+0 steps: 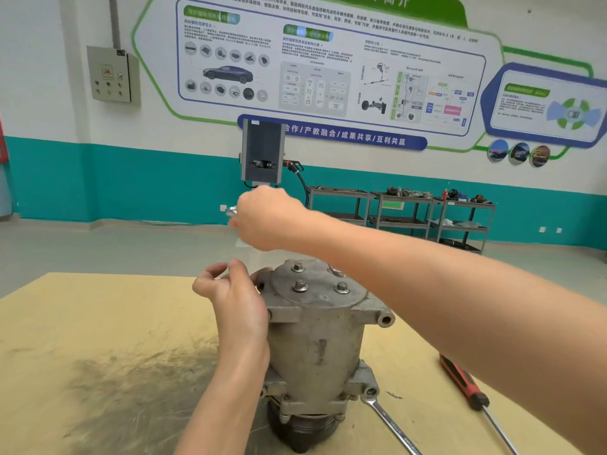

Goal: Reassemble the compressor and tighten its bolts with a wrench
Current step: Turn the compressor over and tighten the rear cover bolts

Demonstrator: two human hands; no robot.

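The grey metal compressor (315, 339) stands upright on the table, pulley end down. Its round end cap faces up with several hex bolts (299, 285) in it. My left hand (236, 303) leans against the compressor's upper left edge, thumb and fingers curled together near a mounting ear; I cannot tell whether they pinch anything. My right hand (266, 218) is raised above and behind the cap, pinching a small shiny metal piece (232, 211) that looks like a bolt. A silver wrench (391, 421) lies on the table at the compressor's right foot, untouched.
A red and black screwdriver (463, 382) lies to the right of the wrench. The yellowish table top (98, 339) has a dark smear at front left. Metal shelving carts (427, 218) and a grey wall-side unit (262, 152) stand far behind.
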